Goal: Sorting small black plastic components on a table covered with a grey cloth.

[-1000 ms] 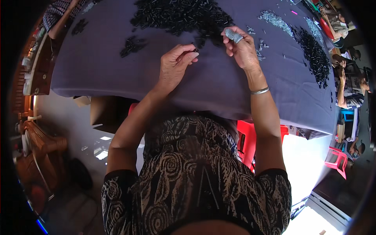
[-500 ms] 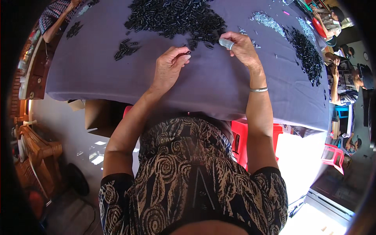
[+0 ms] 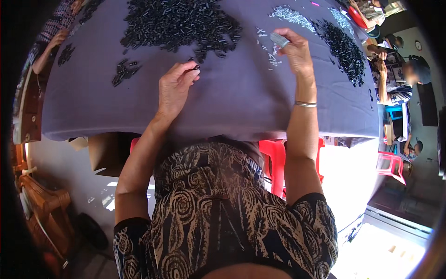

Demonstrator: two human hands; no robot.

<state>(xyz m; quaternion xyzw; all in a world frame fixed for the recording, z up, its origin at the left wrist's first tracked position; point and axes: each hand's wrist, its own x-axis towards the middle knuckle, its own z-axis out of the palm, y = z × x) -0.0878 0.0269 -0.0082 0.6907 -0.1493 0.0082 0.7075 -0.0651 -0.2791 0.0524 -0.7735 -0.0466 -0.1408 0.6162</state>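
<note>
Over the grey-purple tablecloth (image 3: 223, 107), my left hand (image 3: 174, 90) is closed in a pinch on a small black piece (image 3: 196, 68). It is just in front of a large heap of short black cylindrical pieces (image 3: 181, 23). My right hand (image 3: 296, 51), a silver bangle on its wrist, is raised beside some scattered clear pieces (image 3: 273, 56). Between its closed fingers shows a pale grey, semi-translucent piece (image 3: 278, 40). What exactly that is cannot be made out.
A smaller black cluster (image 3: 124, 73) lies to the left. A clear heap (image 3: 293, 15) and another black heap (image 3: 344, 53) are on the right. Another person's arm (image 3: 51, 46) reaches the table at the far left. Red plastic stool (image 3: 274, 160) and cardboard box (image 3: 109, 156) stand below the edge.
My right hand has moved right and farther over the table, from the black heap's edge to the scattered clear pieces. My left hand keeps its pinch. The whole view has shifted a little.
</note>
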